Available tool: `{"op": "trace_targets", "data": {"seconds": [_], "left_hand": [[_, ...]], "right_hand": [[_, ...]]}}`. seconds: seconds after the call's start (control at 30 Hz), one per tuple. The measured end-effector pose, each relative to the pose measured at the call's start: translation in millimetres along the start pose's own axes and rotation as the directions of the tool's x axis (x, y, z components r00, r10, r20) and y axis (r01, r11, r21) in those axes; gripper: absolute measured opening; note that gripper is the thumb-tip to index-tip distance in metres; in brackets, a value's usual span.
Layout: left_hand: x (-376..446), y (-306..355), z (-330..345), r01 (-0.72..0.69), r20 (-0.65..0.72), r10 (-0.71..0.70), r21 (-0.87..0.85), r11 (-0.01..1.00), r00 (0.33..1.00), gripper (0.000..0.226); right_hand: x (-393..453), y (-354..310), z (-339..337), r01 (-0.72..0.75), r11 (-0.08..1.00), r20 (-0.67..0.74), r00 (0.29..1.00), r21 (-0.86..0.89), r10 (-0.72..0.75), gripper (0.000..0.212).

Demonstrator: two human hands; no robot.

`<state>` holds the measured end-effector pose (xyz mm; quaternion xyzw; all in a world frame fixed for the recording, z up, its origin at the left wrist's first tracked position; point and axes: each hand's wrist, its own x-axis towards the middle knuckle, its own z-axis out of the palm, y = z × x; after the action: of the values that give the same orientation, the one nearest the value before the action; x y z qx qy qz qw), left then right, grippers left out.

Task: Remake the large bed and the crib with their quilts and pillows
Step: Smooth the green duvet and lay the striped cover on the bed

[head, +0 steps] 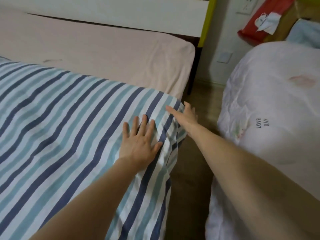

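the blue, teal and white striped quilt (69, 118) lies spread over the large bed, covering most of the pale pink fitted sheet (107, 52) but stopping short of the white headboard (121, 13), so the head strip is bare, probably left for pillows, none of which show here. the left hand (140, 141) lies flat on the quilt near its right edge, fingers straight and spread, its grip fully open, pressing the cloth down to smooth it or pin it. the right hand (186, 116) reaches to the quilt's far right corner at the mattress edge; its index finger lies straight along the cloth, but the other fingers drop behind the fold, so i cannot tell whether that grip pinches the corner or only touches it. a bulky white quilt printed "love day" (270, 104) sits heaped just right of the bed, across a strip of wooden floor (190, 179).
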<state>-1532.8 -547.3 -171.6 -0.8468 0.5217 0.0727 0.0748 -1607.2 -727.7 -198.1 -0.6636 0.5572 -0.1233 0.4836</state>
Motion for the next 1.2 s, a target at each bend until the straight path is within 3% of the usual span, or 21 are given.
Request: {"op": "trace_targets", "data": {"seconds": [0.1, 0.13, 0.23, 0.33, 0.47, 0.5, 0.57, 0.63, 0.67, 0.7, 0.73, 0.8, 0.83, 0.87, 0.9, 0.97, 1.03, 1.07, 1.1, 1.13, 1.2], "left_hand": [[-1, -3, 1, -0.033, 0.023, 0.032, 0.027, 0.999, 0.999, 0.075], [-1, -4, -2, -0.043, 0.035, 0.042, 0.031, 0.999, 0.998, 0.075], [7, -3, -10, -0.060, 0.007, 0.059, 0.043, 0.997, 0.998, 0.074], [11, -1, -11, -0.079, -0.083, 0.083, 0.055, 0.995, 0.993, 0.075], [-2, -3, -1, -0.073, -0.003, 0.074, 0.093, 0.993, 0.997, 0.074], [-6, -7, 3, -0.053, -0.014, 0.055, 0.095, 0.994, 0.998, 0.074], [-17, -13, 10, -0.020, -0.067, 0.026, 0.087, 0.996, 0.997, 0.072], [-39, -25, 17, 0.034, -0.110, -0.032, 0.013, 0.999, 0.993, 0.070], [-48, -28, 19, 0.056, -0.112, -0.060, -0.035, 0.998, 0.992, 0.070], [-64, -35, 22, 0.089, -0.092, -0.095, -0.064, 0.994, 0.991, 0.070], [-83, -44, 25, 0.115, -0.069, -0.122, -0.101, 0.988, 0.990, 0.070], [-125, -66, 29, 0.125, -0.010, -0.127, -0.130, 0.984, 0.992, 0.071], [-137, -70, 30, 0.095, -0.002, -0.096, -0.115, 0.989, 0.995, 0.072], [-163, -82, 26, 0.103, -0.016, -0.106, -0.127, 0.987, 0.994, 0.072], [-182, -91, 23, 0.133, -0.052, -0.141, -0.131, 0.982, 0.989, 0.072], [-224, -107, 20, 0.274, -0.084, -0.293, -0.184, 0.944, 0.953, 0.069], [-276, -124, 24, 0.386, 0.011, -0.396, -0.250, 0.888, 0.918, 0.073], [-298, -130, 27, 0.377, 0.107, -0.362, -0.249, 0.892, 0.926, 0.080], [-337, -140, 36, 0.350, 0.195, -0.310, -0.225, 0.909, 0.930, 0.090], [-356, -144, 40, 0.313, 0.286, -0.247, -0.216, 0.925, 0.926, 0.097], [-424, -167, 45, 0.374, 0.388, -0.284, -0.178, 0.910, 0.877, 0.083]], "right_hand": [[8, 0, 12, -0.138, 0.989, 0.182, 0.975, 0.048, 0.127, 0.107], [7, 0, 16, -0.125, 0.992, 0.189, 0.975, 0.021, 0.119, 0.097], [7, -7, 3, 0.115, 0.992, -0.031, 0.993, -0.042, -0.117, 0.037], [1, -6, -25, 0.211, 0.977, -0.234, 0.950, -0.006, -0.207, 0.024], [-11, 7, -12, -0.150, 0.988, -0.232, 0.962, -0.020, 0.141, 0.021], [-19, 4, -2, -0.120, 0.992, -0.321, 0.942, -0.044, 0.099, 0.029], [-47, 1, 17, 0.220, 0.968, -0.377, 0.892, -0.124, -0.251, 0.045], [-80, 10, 45, 0.505, 0.850, -0.084, 0.850, -0.146, -0.520, 0.055], [-87, 24, 54, 0.526, 0.830, 0.098, 0.850, -0.186, -0.517, 0.058], [-92, 43, 64, 0.476, 0.839, 0.248, 0.874, -0.264, -0.418, 0.058], [-98, 55, 70, 0.376, 0.860, 0.295, 0.913, -0.346, -0.280, 0.057], [-119, 56, 72, 0.064, 0.886, 0.101, 0.995, -0.459, -0.019, 0.054], [-130, 51, 68, -0.011, 0.887, -0.029, 1.000, -0.462, -0.003, 0.053], [-155, 36, 74, 0.091, 0.877, -0.050, 0.990, -0.472, -0.130, 0.053], [-182, 22, 79, 0.288, 0.847, 0.022, 0.950, -0.448, -0.312, 0.054], [-244, 2, 92, 0.658, 0.691, 0.312, 0.752, -0.299, -0.581, 0.060], [-297, 5, 110, 0.836, 0.471, 0.588, 0.538, -0.280, -0.605, 0.065], [-311, 16, 116, 0.867, 0.368, 0.674, 0.495, -0.337, -0.548, 0.066], [-336, 25, 124, 0.854, 0.300, 0.726, 0.520, -0.426, -0.450, 0.065], [-343, 36, 124, 0.795, 0.289, 0.683, 0.606, -0.533, -0.408, 0.063], [-391, 38, 139, 0.629, 0.357, 0.485, 0.769, -0.691, -0.417, 0.057]]}}
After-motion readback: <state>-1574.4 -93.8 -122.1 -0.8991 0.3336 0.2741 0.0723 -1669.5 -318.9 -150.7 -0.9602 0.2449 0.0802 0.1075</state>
